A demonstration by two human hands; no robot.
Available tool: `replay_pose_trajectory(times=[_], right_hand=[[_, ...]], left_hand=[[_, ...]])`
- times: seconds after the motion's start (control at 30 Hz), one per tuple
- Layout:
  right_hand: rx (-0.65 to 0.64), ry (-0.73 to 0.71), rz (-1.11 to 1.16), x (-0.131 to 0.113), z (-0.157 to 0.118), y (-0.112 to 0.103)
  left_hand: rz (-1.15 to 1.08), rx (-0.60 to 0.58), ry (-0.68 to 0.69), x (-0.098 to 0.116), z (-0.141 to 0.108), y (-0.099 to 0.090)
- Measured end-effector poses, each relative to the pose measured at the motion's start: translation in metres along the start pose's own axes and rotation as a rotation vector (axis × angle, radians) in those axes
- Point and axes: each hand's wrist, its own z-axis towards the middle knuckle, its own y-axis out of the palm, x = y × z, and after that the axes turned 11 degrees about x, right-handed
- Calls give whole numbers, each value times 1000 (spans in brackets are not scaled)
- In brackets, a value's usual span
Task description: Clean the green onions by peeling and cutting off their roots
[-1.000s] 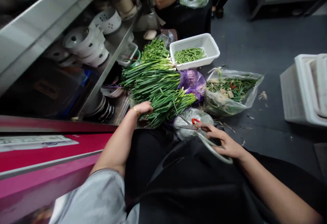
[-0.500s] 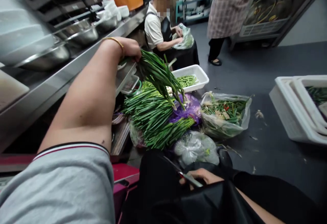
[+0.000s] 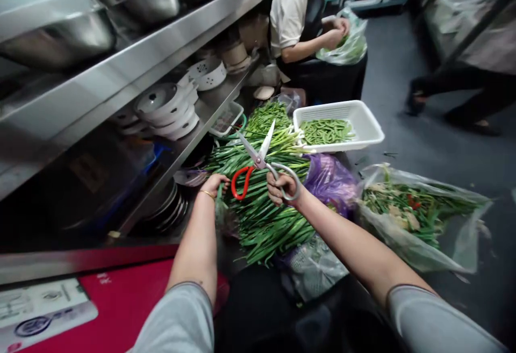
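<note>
In the head view, the greens lie in a big pile in the middle, left of the purple bag and nearer than the white basket. The hands are apart. The left hand seems to pinch some tips at the pile's left edge. The right hand curls around the scissors' grey handle. The greens look light, soft and bendy; their pale ends should be firmer to grab.

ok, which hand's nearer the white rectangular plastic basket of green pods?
Right. The right hand, holding open silver metal scissors, is short of the white basket, to its left; the left hand is farther left, beside the long green stalks.
</note>
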Motion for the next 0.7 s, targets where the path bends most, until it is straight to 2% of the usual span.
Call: replay_pose_trajectory(times=[0.1, 0.2, 0.33, 0.4, 0.47, 0.53, 0.6, 0.63, 0.7], right_hand=[[183, 176, -32, 33, 67, -39], [360, 192, -54, 61, 94, -55], [581, 89, -292, 84, 111, -33], [568, 73, -322, 90, 121, -18], [521, 120, -245, 89, 128, -7], [485, 169, -177, 81, 122, -2], [436, 174, -254, 66, 98, -4], [394, 160, -357, 57, 81, -7], [295, 107, -699, 41, 41, -12]], left_hand=[[-24, 33, -10, -26, 27, 2], [-48, 10, 12, -34, 42, -5], [-137, -46, 25, -42, 43, -5], [-181, -81, 13, -44, 41, -3], [-209, -110, 3, -44, 39, -2], [-199, -131, -19, -39, 42, -6], [-162, -155, -43, -30, 47, -14], [-144, -172, -54, -25, 50, -19], [-119, -216, -74, -11, 56, -29]])
